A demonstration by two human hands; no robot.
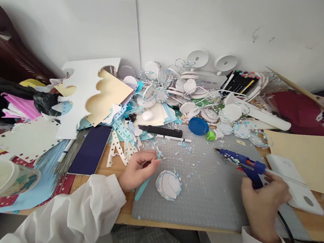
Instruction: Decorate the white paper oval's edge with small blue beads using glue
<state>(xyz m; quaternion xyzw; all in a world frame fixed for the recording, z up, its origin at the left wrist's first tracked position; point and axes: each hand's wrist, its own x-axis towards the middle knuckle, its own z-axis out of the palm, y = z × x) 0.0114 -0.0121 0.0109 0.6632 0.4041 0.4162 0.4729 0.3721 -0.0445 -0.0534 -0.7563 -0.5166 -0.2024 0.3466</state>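
Note:
My left hand [139, 169] is closed in a pinch on a thin light-blue paper strip [144, 186] that runs down toward the front of the grey cutting mat [206, 193]. Just right of that hand lies a round white paper piece [169, 184] with a speckled blue edge. My right hand [263, 200] is wrapped round the handle of a blue glue gun [239, 160], whose nozzle points left over the mat. The gun's black cord trails off toward the table's front right.
A black utility knife [161, 130], a white pen [174, 138], a blue lid [198, 126] and a green tape roll [211, 136] lie behind the mat. Paper scraps and white discs pile at the back. A dark phone [90, 149] lies left, tan card [303, 156] right.

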